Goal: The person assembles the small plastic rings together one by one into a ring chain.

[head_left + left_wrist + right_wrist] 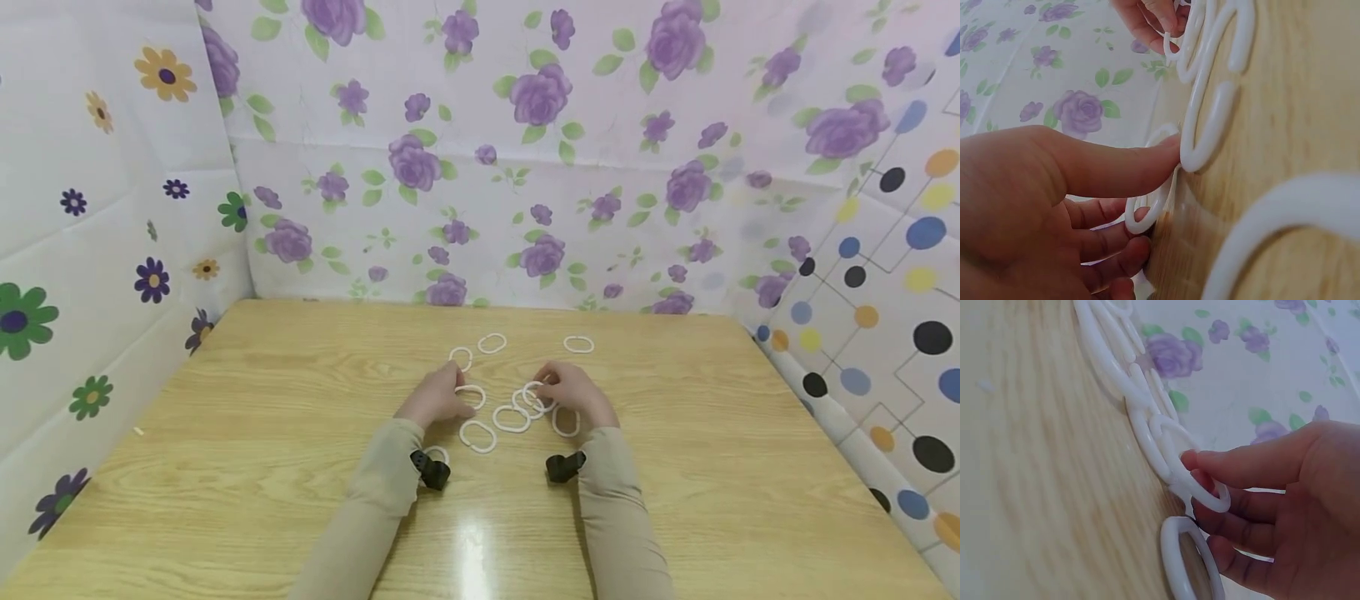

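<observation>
White plastic oval links with a small gap in the side lie on the wooden table. My left hand (437, 396) grips one link (1141, 226) between the thumb and fingertips; part of that link is hidden by the hand. A few centimetres to its right, my right hand (573, 392) pinches another link (1213, 501) by thumb and index finger. That one overlaps a short row of links (512, 430) between the hands. Below the right fingers rests a separate link (1175, 562). In the left wrist view a large gapped link (1196, 125) sits just beyond the left thumb tip.
Loose links lie farther back: one by the left fingertips (471, 358), one behind it (492, 352), and one at the back right (578, 351). Nearer are a link (463, 435) and one partly under the left wrist camera (431, 471). Patterned cloth (480, 225) encloses the table.
</observation>
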### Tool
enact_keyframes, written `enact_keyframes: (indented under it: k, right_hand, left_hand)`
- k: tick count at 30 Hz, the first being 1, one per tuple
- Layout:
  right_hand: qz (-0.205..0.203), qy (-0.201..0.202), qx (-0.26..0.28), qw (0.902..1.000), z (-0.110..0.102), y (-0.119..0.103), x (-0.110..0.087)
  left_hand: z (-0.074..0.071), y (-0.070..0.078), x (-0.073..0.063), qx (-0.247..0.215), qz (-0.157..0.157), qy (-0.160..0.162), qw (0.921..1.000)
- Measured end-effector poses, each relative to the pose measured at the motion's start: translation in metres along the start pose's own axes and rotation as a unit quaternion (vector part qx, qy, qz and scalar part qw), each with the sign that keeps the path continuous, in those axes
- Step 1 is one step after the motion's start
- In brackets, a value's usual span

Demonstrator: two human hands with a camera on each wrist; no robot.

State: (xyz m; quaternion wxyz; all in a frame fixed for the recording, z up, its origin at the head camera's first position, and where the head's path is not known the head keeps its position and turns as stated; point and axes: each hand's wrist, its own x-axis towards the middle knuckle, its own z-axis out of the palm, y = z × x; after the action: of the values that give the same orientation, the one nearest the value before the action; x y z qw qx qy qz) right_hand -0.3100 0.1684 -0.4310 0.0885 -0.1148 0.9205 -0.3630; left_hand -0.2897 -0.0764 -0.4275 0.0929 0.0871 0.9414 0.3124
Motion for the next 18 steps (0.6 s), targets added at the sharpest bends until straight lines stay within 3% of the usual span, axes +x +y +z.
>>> enact_keyframes:
  k: [4, 8, 13, 18]
  right_hand:
    - [-0.006, 0.005, 0.01, 0.9999, -0.003, 0.002, -0.002]
    - [0.0, 0.03, 0.023, 0.9993, -0.002, 0.0, -0.002]
    - [0.008, 0.06, 0.023, 0.9979, -0.002, -0.002, 0.0]
    - [-0.002, 0.04, 0.044, 0.9982, -0.001, -0.005, 0.002]
  left_hand:
    - [-0.002, 0.001, -0.001, -0.018, -0.011, -0.018, 0.9996]
    - [-0.008, 0.002, -0.003, -0.018, -0.001, -0.033, 0.9993]
    - [-0.013, 0.004, -0.004, -0.017, 0.008, -0.03, 0.9994]
    - [-0.019, 0.0, -0.006, -0.033, 0.006, -0.017, 0.9993]
